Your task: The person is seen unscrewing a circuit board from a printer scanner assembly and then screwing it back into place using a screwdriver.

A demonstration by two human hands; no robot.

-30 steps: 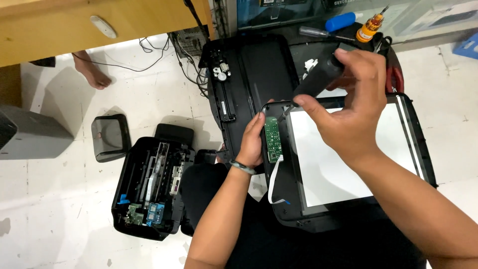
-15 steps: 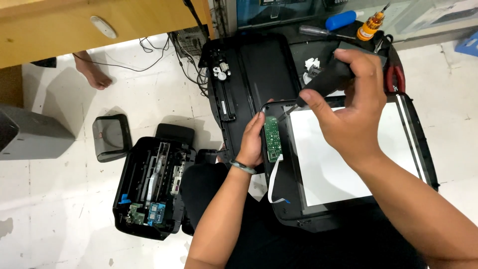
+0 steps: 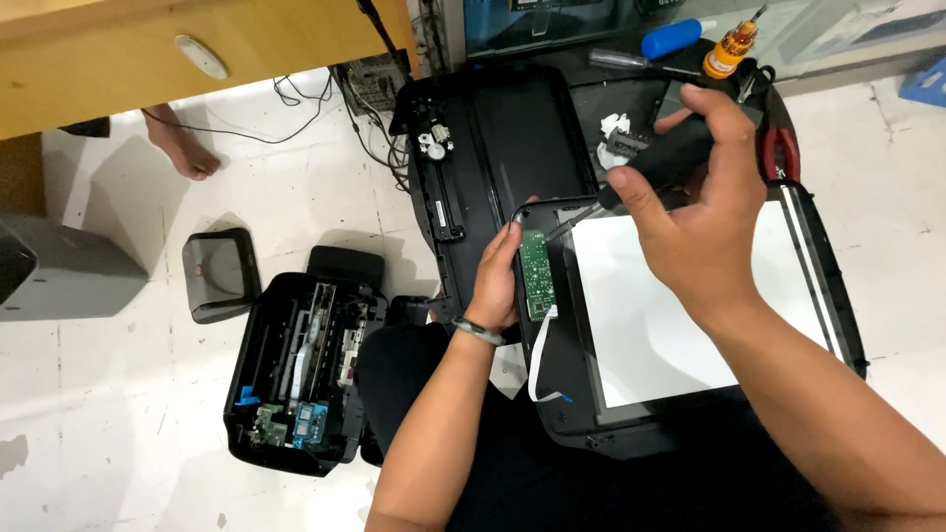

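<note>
1. I take the small green rectangular circuit board point(image 3: 536, 275) as my landmark; it sits on the left edge of the black flatbed scanner lid with its white inner panel point(image 3: 680, 305), which rests across my lap.
2. Far left of the board, a grey boxy case point(image 3: 59, 271) stands on the white tiled floor point(image 3: 118, 414), and above it runs a pale wooden drawer front with an oval handle point(image 3: 197, 44).
3. Nearer the board, still left of it, a small dark grey plastic cover point(image 3: 219, 274) lies on the floor, and just beside that an opened black printer body with exposed rollers and blue parts point(image 3: 301, 374).
4. My left hand point(image 3: 496, 281) touches the board's left side, fingers curled round the lid's rim, thumb by the board's top corner. It grips that edge.
5. Above and left of the board lies a black printer panel carrying small white gears point(image 3: 493, 148).
6. From the board's lower end a flat white ribbon cable point(image 3: 540, 360) hangs down the lid.
7. Right of and above the board, my right hand point(image 3: 700, 207) is wrapped tightly around a black-handled screwdriver point(image 3: 658, 161); its metal shaft slants down towards the board's top, and I cannot tell whether the tip touches.
8. Further up and right lie a blue-handled screwdriver point(image 3: 670, 39), an orange-handled screwdriver point(image 3: 731, 47) and red-handled pliers point(image 3: 781, 150).
</note>
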